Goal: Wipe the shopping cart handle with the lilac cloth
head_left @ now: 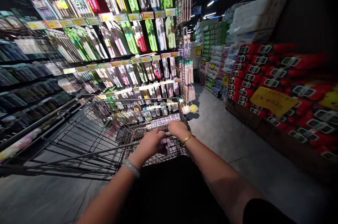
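Observation:
My left hand [151, 142], with a pale bangle at its wrist, is curled in front of me over a wire basket [173, 150]. Just under its fingers shows a small purplish-grey item [165, 145], too blurred to name; the grip on it is partly hidden. Close by on the right, my right hand [178, 129] wears a gold bracelet [188, 140] at the wrist. Its fingers are bent closed and point away from me, so whatever they hold is out of sight. The two hands are nearly side by side.
A black wire shopping cart [87, 146] stands at my left. Ahead rises a rack of hanging packaged goods with price-tag strips [137, 17]. On the right, red packages [277, 72] are stacked behind a yellow price sign [274, 101]. A grey aisle floor [211, 125] runs between.

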{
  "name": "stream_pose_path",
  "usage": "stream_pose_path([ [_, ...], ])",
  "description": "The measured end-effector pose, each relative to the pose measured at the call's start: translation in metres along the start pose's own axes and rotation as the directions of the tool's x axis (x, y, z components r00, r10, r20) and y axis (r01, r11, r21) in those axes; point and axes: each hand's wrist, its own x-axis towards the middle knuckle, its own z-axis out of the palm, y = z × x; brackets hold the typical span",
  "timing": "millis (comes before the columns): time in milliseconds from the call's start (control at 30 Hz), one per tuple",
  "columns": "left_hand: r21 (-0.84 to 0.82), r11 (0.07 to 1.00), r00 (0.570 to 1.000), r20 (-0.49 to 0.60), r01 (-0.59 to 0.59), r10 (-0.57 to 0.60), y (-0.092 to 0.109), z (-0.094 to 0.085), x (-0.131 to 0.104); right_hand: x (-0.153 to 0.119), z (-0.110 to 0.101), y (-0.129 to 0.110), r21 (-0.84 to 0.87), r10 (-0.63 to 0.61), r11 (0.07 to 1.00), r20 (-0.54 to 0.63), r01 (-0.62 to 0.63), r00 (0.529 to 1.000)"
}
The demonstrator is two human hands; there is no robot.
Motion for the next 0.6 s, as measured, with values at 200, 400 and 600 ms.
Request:
stream_pose_path([
  [200,-0.078,0.940,0.889,-0.308,0.331,-0.339,-0.020,-0.003,-0.006,0.005,0.001,0.005,0.013,0.018,1.000,0.014,-0.018,1.000],
  [400,0.034,0.984,0.949,-0.275,0.172,-0.156,0.020,0.026,-0.006,0.008,0.000,0.007,0.004,0.031,1.000,0.059,-0.031,0.998],
  [600,0.178,0.978,0.935,-0.318,-0.107,0.160,0.040,0.038,0.010,0.011,-0.008,0.012,0.005,0.090,0.996,0.077,-0.090,0.993],
])
